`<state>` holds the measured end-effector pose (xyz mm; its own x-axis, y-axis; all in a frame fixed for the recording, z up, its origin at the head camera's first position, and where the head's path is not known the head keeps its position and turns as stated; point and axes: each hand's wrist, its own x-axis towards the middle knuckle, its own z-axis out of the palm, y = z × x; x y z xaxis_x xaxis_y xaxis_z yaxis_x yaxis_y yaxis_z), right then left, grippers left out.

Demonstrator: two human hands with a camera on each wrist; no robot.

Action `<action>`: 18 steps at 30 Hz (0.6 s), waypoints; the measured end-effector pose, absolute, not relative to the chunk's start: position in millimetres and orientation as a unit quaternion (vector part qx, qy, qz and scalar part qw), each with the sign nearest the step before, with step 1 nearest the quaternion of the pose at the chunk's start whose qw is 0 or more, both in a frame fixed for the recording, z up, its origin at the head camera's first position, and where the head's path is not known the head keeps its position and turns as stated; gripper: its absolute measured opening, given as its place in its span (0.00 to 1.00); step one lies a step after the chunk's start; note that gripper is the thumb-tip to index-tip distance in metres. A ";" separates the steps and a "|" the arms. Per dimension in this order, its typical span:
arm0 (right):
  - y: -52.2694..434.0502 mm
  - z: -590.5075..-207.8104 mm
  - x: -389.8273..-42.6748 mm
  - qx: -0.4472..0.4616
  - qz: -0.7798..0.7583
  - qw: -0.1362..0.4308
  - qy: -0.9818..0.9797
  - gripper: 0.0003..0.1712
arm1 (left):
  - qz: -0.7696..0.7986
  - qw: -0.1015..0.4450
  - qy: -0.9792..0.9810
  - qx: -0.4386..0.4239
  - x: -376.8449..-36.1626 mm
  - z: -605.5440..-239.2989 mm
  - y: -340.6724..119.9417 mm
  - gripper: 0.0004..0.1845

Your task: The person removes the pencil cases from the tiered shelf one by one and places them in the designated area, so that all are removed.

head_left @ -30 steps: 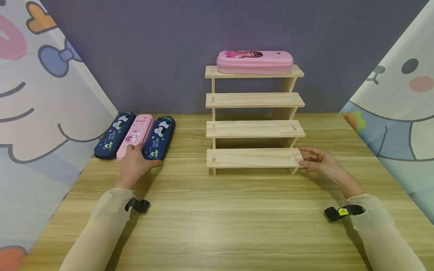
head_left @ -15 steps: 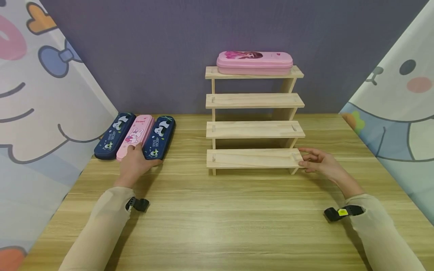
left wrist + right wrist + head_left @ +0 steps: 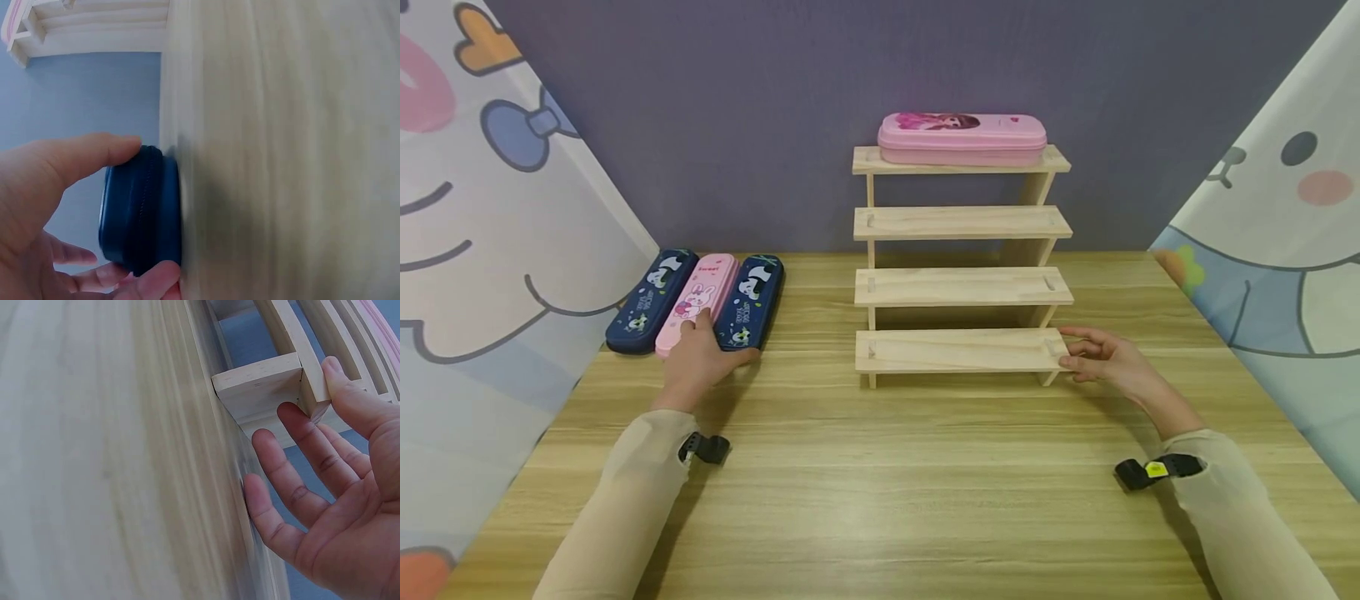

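My left hand (image 3: pixel 695 364) grips the near end of a navy panda pencil case (image 3: pixel 750 302), the rightmost in a row of three. In the left wrist view, the thumb lies on one side of that zipped case (image 3: pixel 140 209) and fingertips on the other. Left of it lie a pink rabbit pencil case (image 3: pixel 697 300) and another navy panda case (image 3: pixel 653 300). At the right end of the lowest step of a wooden tiered shelf (image 3: pixel 958 350), my right hand (image 3: pixel 1105 358) pinches the board, thumb above and index finger below; its other fingers extend loosely.
A pink pencil case with a doll picture (image 3: pixel 962 139) rests on the shelf's top tier. The wood-grain table (image 3: pixel 880 483) runs back to a dark grey panel (image 3: pixel 760 125). Cartoon-printed panels stand at the left (image 3: pixel 512 250) and right (image 3: pixel 1292 225).
My left fingers have shifted slightly at the navy case's near end. The right hand keeps the same place on the shelf.
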<state>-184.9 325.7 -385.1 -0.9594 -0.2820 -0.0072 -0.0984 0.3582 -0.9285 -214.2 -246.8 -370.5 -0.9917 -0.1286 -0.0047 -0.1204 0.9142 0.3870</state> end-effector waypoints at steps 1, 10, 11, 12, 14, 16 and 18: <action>325.8 -385.3 -185.0 -0.115 -0.555 0.083 0.820 0.33 | -0.203 0.010 -0.977 0.064 -214.6 -369.9 -248.1 0.61; 326.4 -386.4 -185.1 -0.116 -0.560 0.084 0.816 0.32 | -0.262 0.005 -0.961 0.083 -221.0 -352.8 -255.4 0.63; 326.3 -386.4 -185.0 -0.116 -0.560 0.084 0.816 0.32 | -0.267 0.010 -0.960 0.083 -221.8 -350.4 -255.5 0.63; 326.3 -386.5 -185.0 -0.116 -0.561 0.084 0.816 0.32 | -0.274 0.013 -0.958 0.083 -222.6 -348.1 -255.3 0.62; 326.2 -386.4 -184.8 -0.117 -0.562 0.084 0.814 0.32 | -0.285 0.026 -0.955 0.083 -224.8 -343.6 -254.8 0.61; 326.1 -386.2 -184.7 -0.118 -0.564 0.084 0.813 0.32 | -0.301 0.038 -0.950 0.080 -227.5 -338.9 -253.2 0.59; 326.0 -386.0 -184.6 -0.118 -0.566 0.083 0.812 0.32 | -0.315 0.053 -0.945 0.074 -230.6 -334.0 -250.9 0.58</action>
<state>-184.6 326.0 -386.0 -0.9585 -0.2851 -0.0007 -0.0981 0.3322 -0.9381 -230.6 -250.9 -334.0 -0.9835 -0.1733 0.0525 -0.1071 0.7902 0.6034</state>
